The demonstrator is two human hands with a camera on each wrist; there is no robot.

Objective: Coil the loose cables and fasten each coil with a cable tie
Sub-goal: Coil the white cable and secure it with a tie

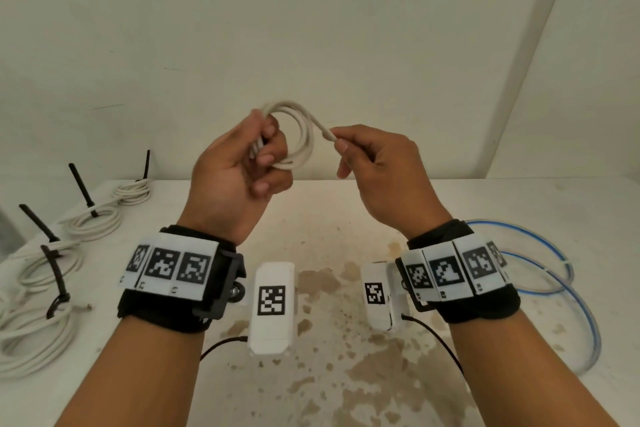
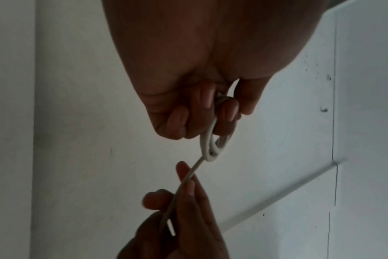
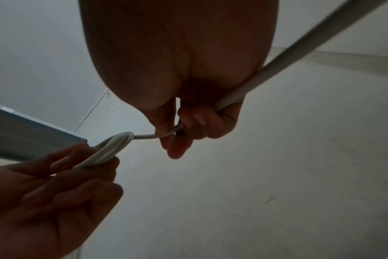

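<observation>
My left hand [image 1: 239, 163] grips the white coil [image 1: 298, 135] above the table [image 1: 346, 288]. My right hand [image 1: 374, 166] pinches its loose end. 4 tied coils [image 1: 93, 222] lie left.

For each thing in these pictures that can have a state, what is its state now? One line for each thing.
White cable: partly coiled, held in the air, no tie on it yet.
Left hand: grips the coil's loops.
Right hand: pinches the cable's free end.
Finished white coils: lying on the table at the left, each fastened with a black cable tie.
Blue cable: loose on the table at the right, not tied.
</observation>
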